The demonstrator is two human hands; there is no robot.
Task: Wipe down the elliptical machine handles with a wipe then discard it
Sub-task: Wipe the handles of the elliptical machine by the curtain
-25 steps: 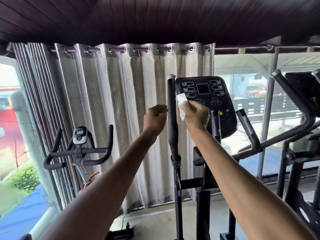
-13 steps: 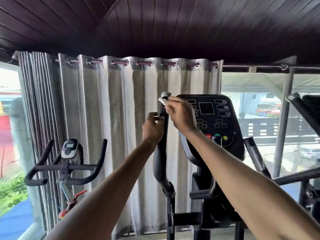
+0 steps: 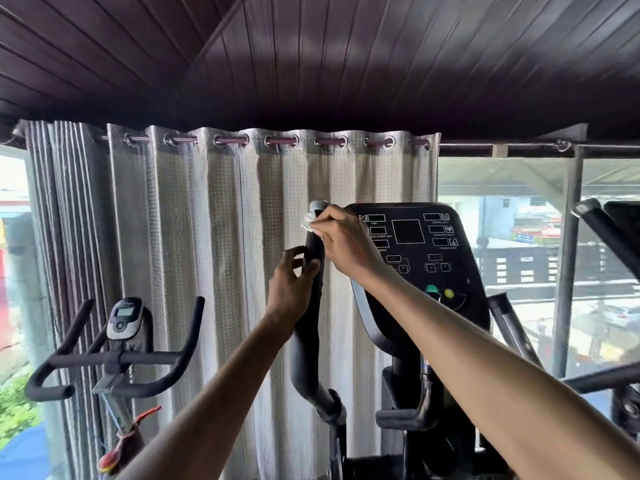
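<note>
At the top of the handle (image 3: 308,348), just under its grey end cap, my right hand (image 3: 346,245) pinches the white wipe (image 3: 307,224) against the black grip. Fingers are curled over it, and only a crumpled edge shows on the side away from my palm. Just below, my left hand (image 3: 290,292) grips the same handle, thumb on the near face, fingers wrapped round the far side. Hands sit close, one above the other; can't tell whether they touch. Handle stands nearly upright, bending lower down. Right of my right hand: console (image 3: 415,268), dark screen, green and yellow buttons. Behind both hands: pale curtain (image 3: 221,237). Well left of my left hand: exercise bike (image 3: 117,358), small display on its bars.
</note>
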